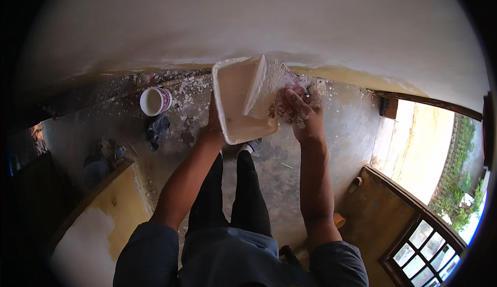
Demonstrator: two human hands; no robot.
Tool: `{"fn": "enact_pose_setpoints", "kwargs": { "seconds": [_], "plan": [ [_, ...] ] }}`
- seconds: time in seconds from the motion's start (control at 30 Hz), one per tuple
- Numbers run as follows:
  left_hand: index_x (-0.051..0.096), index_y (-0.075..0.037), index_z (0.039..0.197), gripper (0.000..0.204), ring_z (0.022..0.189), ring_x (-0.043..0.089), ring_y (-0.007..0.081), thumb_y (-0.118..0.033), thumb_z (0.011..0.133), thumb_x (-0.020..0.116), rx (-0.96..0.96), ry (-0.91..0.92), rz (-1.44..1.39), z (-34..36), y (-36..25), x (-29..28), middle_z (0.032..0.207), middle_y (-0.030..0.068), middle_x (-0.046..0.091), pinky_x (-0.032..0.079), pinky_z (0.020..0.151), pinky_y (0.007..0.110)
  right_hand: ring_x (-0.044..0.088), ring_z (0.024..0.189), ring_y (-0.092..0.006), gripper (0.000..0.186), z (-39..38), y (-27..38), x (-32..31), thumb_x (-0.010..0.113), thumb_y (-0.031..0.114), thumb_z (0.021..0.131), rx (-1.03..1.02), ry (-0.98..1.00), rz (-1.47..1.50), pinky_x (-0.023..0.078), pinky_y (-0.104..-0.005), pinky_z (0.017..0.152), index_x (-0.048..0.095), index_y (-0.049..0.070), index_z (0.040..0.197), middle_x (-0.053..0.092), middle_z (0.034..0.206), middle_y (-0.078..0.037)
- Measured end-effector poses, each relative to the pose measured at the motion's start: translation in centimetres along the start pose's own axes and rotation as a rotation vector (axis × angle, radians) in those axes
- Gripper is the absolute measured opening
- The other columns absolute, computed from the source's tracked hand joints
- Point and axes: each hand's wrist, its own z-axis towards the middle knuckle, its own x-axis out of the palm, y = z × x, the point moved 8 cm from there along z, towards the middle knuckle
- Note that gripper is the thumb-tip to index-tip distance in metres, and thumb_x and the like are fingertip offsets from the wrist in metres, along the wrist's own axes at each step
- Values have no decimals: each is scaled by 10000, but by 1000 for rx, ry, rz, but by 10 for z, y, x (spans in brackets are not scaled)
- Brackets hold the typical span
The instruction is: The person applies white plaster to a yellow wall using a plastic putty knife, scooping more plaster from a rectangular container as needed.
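Observation:
My left hand (214, 124) holds a shallow rectangular plastic tray (220, 100) of pale, creamy paste by its left side; most of those fingers are hidden behind it. My right hand (305, 113) is closed round the crusted handle end of a wide scraper (269, 87). The scraper's paste-caked blade lies over the right half of the tray, its long edge coated in paste. Both forearms come up from the lower edge, and the tray is held out in front of my legs, below the wall.
A whitish wall (248, 17) spans the top. On the speckled floor stand a white bucket (153, 102) and a crumpled dark bag (156, 131). Low yellow walls (116, 209) flank me below. An open doorway (409, 147) and a paned window (422, 250) are at the right.

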Motion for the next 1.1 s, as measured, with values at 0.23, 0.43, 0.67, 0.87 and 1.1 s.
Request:
{"fn": "enact_pose_setpoints", "kwargs": {
  "seconds": [0.23, 0.43, 0.67, 0.87, 1.1],
  "plan": [
    [474, -95, 1297, 574, 1065, 583, 267, -513, 905, 439, -68, -14, -387, 35, 2, -94, 1202, 114, 564, 491, 920, 438, 537, 760, -153, 123, 42, -59, -45, 591, 7, 853, -47, -198, 336, 465, -302, 738, 518, 8, 952, 535, 811, -28],
    [473, -93, 1298, 566, 1070, 579, 266, -500, 905, 445, -59, 10, -473, 23, -15, -139, 1209, 114, 560, 486, 921, 436, 577, 712, -186, 38, 105, -142, -71, 568, 50, 884, 39, -309, 572, 524, -341, 733, 559, 28, 854, 554, 753, -43],
    [472, -91, 1298, 557, 1076, 574, 265, -485, 905, 451, -87, -37, -526, -41, -13, -165, 1216, 113, 555, 480, 923, 434, 624, 805, -205, 60, 97, -75, -20, 579, 23, 869, -56, -379, 571, 554, -342, 744, 570, -1, 924, 608, 839, -87],
    [471, -90, 1299, 549, 1080, 570, 264, -473, 905, 457, -89, 3, -551, -56, -17, -148, 1222, 113, 551, 475, 923, 433, 600, 891, -249, 116, 86, 22, 22, 597, 69, 862, -233, -219, 450, 545, -363, 821, 543, 5, 942, 586, 883, -114],
    [469, -88, 1299, 540, 1086, 565, 262, -458, 905, 464, -79, 47, -576, -69, -35, -131, 1229, 113, 546, 469, 925, 431, 545, 1000, -286, 219, 55, 112, 55, 568, 70, 876, -299, -262, 437, 547, -403, 860, 510, -49, 1050, 479, 1065, -143]
  ]
}}
